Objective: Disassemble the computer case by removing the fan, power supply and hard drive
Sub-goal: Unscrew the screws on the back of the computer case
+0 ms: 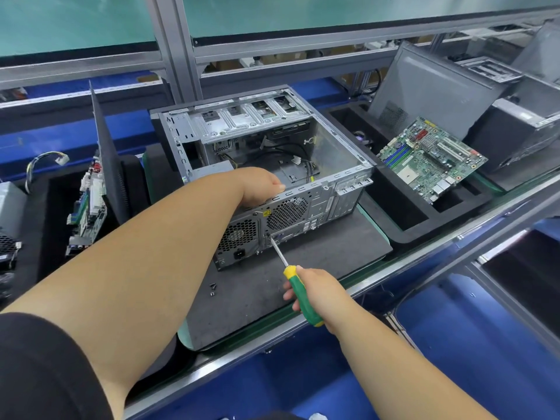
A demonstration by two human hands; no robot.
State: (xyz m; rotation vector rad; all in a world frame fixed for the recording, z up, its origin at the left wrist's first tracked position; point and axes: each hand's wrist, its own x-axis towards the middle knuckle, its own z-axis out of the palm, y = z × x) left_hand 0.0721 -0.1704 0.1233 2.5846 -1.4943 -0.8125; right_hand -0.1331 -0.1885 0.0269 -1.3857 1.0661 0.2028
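On grey mat [303,277], open computer case [330,159], 2 screws [212,290].

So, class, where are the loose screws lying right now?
In the head view, the loose screws lie on the grey mat in front of the computer case, left of the screwdriver gripped by the right hand.

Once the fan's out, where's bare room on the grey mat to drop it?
Free: the grey mat right of the screwdriver, between the computer case and the bench edge. Near-left mat holds loose screws. Crowded: the black tray with its motherboard.
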